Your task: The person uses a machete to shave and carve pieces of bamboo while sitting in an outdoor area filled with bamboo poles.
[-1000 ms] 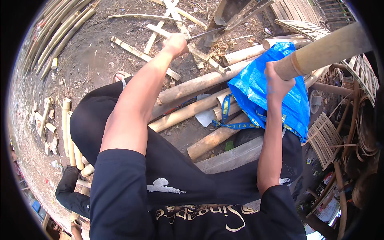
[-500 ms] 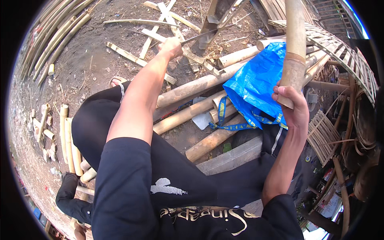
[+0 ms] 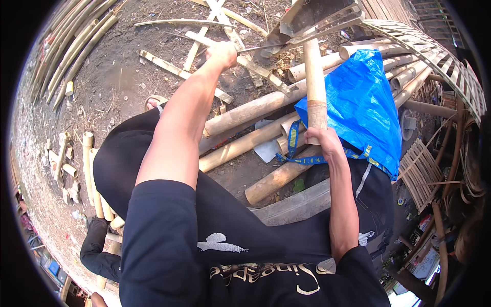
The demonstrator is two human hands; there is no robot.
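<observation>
My left hand point(image 3: 222, 55) is closed round the handle of a long-bladed knife, out beyond my left knee. The knife's narrow dark blade point(image 3: 255, 49) points right, toward a thick bamboo pole point(image 3: 315, 82). My right hand point(image 3: 323, 140) wraps round the near end of that pole, just below a node. The pole stretches away from me, and its far end meets an angled dark metal piece point(image 3: 307, 23). Whether the blade touches the pole, I cannot tell. A blue woven plastic bag point(image 3: 365, 102) with patterned straps drapes over my right leg beside the pole.
Bamboo poles point(image 3: 255, 112) lie across the ground before me, near a concrete beam point(image 3: 299, 204). Split bamboo strips point(image 3: 176, 69) are scattered ahead. Long poles point(image 3: 71, 51) lie at far left. A slatted bamboo panel point(image 3: 440, 56) curves at right. Another person's dark-clothed limb point(image 3: 97, 250) shows lower left.
My right hand has brought the bamboo pole left and lower, from over the bag's right side to its left edge. The metal piece appears larger and farther right. My left hand keeps the knife.
</observation>
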